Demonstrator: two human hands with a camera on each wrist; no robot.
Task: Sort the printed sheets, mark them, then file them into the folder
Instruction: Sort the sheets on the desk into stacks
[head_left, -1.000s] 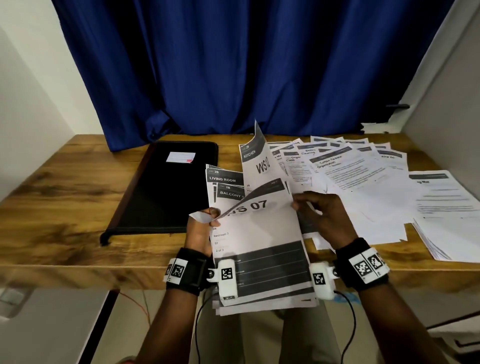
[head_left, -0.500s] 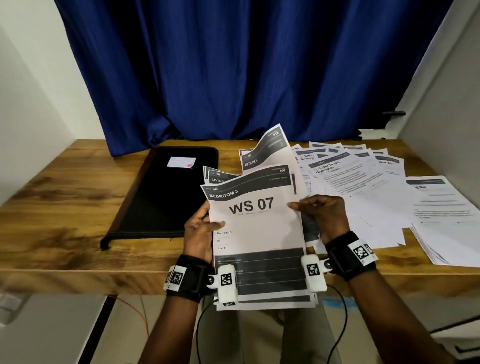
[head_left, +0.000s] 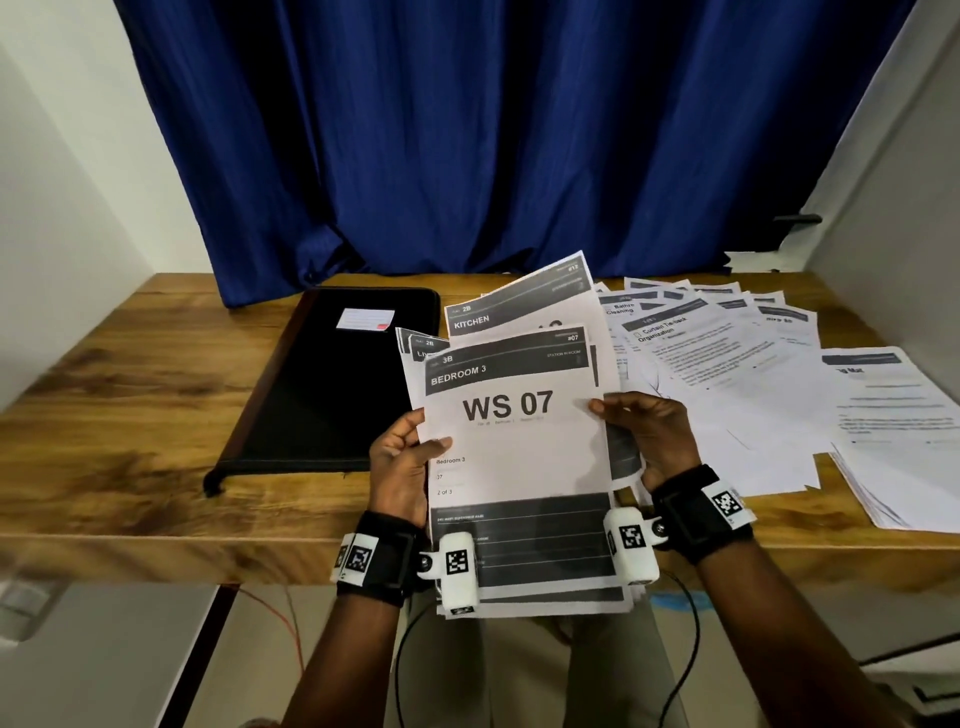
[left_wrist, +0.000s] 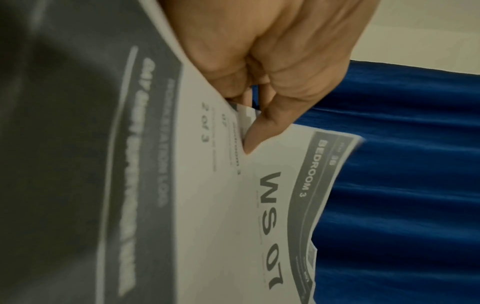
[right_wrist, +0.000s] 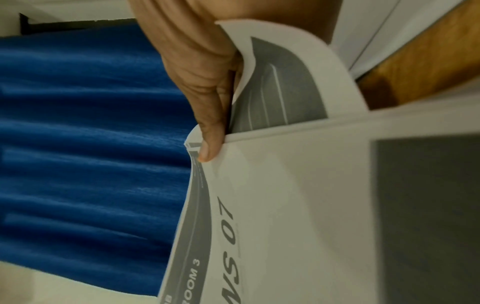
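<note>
Gripping the stack of printed sheets (head_left: 519, 467) above the desk (head_left: 156, 415) edge, both hands, left hand (head_left: 400, 467), right hand (head_left: 649, 436), head view alone showing black folder (head_left: 332, 384), right wrist view seemingly revealing a curled under-sheet (right_wrist: 285, 82).

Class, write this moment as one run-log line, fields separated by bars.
phase: sorting | left hand: holds stack of sheets | right hand: pinches stack's right edge | top sheet: BEDROOM 3, WS 07 | folder: closed on table

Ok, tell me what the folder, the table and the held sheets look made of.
Folder: black, matte, probably fabric or faux leather; stitched-looking edge.
Table: wood or wood-look laminate; visible grain, slight sheen.
Sheets: thin white printer paper; they curl where the right hand and left hand pinch them.
</note>
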